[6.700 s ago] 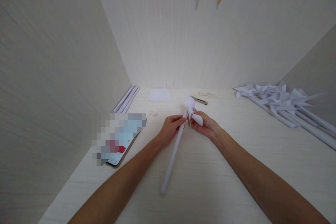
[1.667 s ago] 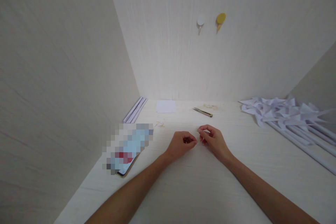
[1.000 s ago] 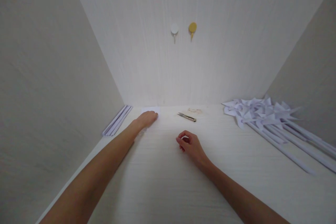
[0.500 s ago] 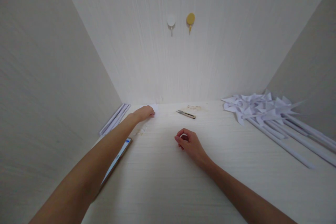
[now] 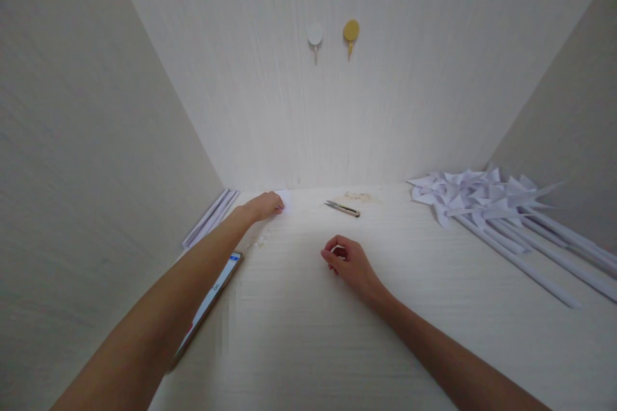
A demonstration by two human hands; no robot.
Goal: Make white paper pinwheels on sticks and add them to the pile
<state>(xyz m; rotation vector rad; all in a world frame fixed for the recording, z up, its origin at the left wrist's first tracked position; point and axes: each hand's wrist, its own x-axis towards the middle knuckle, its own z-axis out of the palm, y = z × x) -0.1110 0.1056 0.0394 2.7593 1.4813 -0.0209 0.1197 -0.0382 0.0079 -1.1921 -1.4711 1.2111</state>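
Paper square sits at the far edge of the table, right up against the back wall, a bit left of the snips. The left hand is stretched out flat with its fingertips pressing down on that paper, not pinching it as far as I can see. The right hand rests on the table nearer than the snips, fingers curled into a loose fist; can't tell if there's anything inside. Far right of the snips there's a pile of paper pinwheels. Phone lies under the left forearm.
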